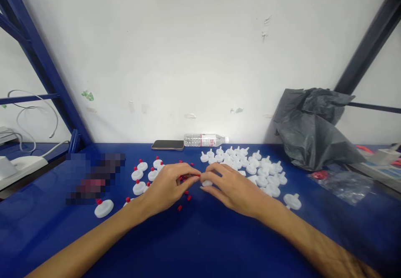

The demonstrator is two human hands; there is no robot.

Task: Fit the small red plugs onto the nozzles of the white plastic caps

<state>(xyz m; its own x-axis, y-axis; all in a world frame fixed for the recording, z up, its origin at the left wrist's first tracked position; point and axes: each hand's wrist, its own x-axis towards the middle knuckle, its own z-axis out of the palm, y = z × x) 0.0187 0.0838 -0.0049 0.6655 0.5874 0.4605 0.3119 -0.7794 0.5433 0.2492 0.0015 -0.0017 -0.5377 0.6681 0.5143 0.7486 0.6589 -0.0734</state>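
Observation:
My left hand (pixel 175 182) pinches a small red cap (pixel 198 176) between thumb and fingers. Right against it, my right hand (pixel 228 186) is closed on a white round plastic lid with a spout (pixel 207 183), mostly covered by the fingers. The cap touches or nearly touches the spout; the exact contact is hidden. Several loose red caps (pixel 179 207) lie under and in front of my left hand. To the left stand several white lids with red caps on their spouts (pixel 104 208). Behind my right hand is a crowd of uncapped white spouted lids (pixel 263 181).
A clear plastic bottle (pixel 200 140) lies by the wall beside a phone (pixel 167 145). At the right are a grey plastic bag (pixel 310 127), a clear bag (pixel 343 187) and one separate uncapped lid (pixel 292 201). Blue frame posts (pixel 46 60) flank the blue table (pixel 200 240).

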